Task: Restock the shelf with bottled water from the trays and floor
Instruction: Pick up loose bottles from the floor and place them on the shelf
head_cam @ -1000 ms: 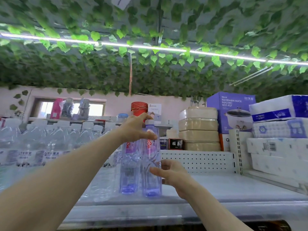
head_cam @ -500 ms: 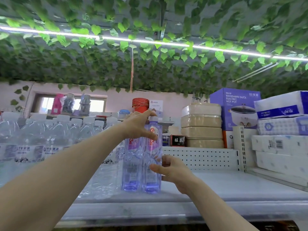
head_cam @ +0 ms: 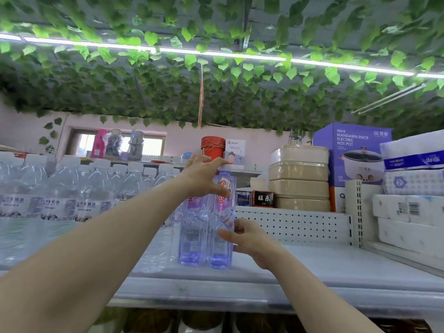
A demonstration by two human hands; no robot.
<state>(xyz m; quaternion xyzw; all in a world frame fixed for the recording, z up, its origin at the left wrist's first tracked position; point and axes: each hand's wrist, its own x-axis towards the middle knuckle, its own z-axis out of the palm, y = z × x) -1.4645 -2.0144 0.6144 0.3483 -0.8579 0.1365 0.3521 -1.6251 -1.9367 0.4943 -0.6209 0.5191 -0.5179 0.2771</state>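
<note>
Plastic this thin and this tall tips easily, and that is the main risk as I judge it. The bottle (head_cam: 219, 253) stands upright near the front of the shelf (head_cam: 312, 265), touching a second bottle (head_cam: 191, 236) on its left. A push landing high, where the left hand (head_cam: 204, 176) has it, could rock it forward over the shelf's edge. It could also knock the neighbour into the clear bottles (head_cam: 72, 200) packed just beside it on the left. The left hand's fingers (head_cam: 221, 162) are curled over the cap (head_cam: 227, 167) with the thumb pressed on the label (head_cam: 229, 188), so they are clamped on the bottle's top. The right hand (head_cam: 249, 239) cups the lower body from the right, thumb across the front and the other fingers round the far side, clamped there too. If either hand lets go before the base sits flat, the bottle may lean. A hard squeeze could dent the soft wall and let it slip, and sliding it back might catch the base and tilt it. As for looks, the bottle is slim and see-through with a violet tint that deepens to a strong blue-purple at the base. Its cap is white, and the label high on the body carries a red mark above a purple band. Small print lower down is too blurred to read, and I cannot make out the water level. The second bottle matches it in shape and colour.
</note>
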